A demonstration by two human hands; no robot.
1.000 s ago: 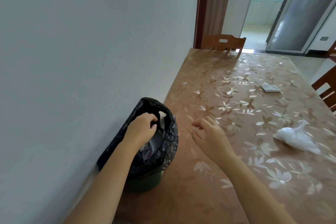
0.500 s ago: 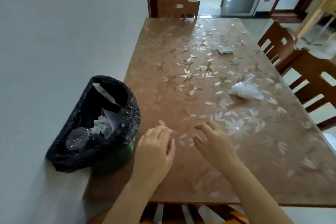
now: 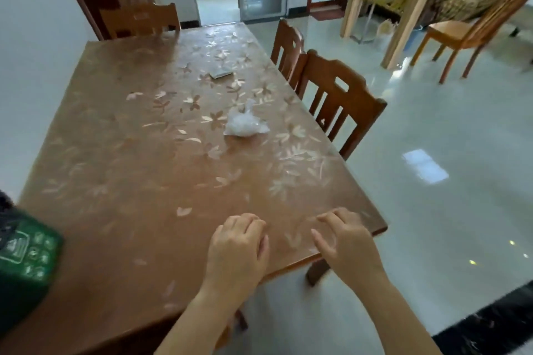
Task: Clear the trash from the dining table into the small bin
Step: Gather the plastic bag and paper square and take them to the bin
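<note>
A crumpled clear plastic bag (image 3: 245, 124) lies on the right half of the brown flowered dining table (image 3: 121, 158). Farther back sits a small flat grey packet (image 3: 220, 74). The small green bin (image 3: 24, 256) with its black liner stands on the table's near left corner, mostly cut off by the frame edge. My left hand (image 3: 238, 251) and my right hand (image 3: 346, 242) hover over the near right corner of the table, fingers loosely curled and holding nothing. Both hands are well short of the plastic bag.
Two wooden chairs (image 3: 331, 98) are tucked against the table's right side and another chair (image 3: 140, 19) stands at the far end. A white wall runs along the left. Glossy floor (image 3: 432, 138) spreads to the right, with one more chair (image 3: 473, 29) beyond.
My left hand came out of the bin and joined the right over the table. The view swung right, so the bin slid to the left edge and both hands moved toward the near right corner.
</note>
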